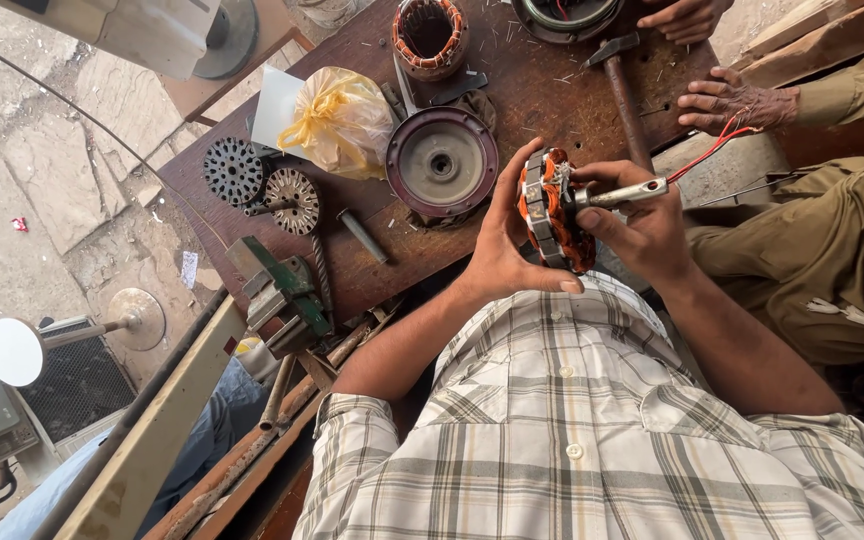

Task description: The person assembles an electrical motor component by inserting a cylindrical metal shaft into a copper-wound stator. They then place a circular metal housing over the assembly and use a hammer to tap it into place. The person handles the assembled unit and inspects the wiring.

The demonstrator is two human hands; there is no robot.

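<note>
I hold a fan motor stator (555, 212) with orange copper windings and a steel core up in front of my checked shirt. My left hand (502, 235) cups its rim from the left. My right hand (642, 225) grips it from the right around the metal shaft (624, 193) that sticks out to the right. Red wires (710, 150) trail from the shaft end.
On the wooden bench (512, 80) lie a round motor cover (442, 162), another wound stator (430, 36), a hammer (622, 85), two slotted rotor discs (262, 185), a yellow plastic bag (337, 120) and a green vise (287, 290). Another person's hands (737, 100) rest at the right.
</note>
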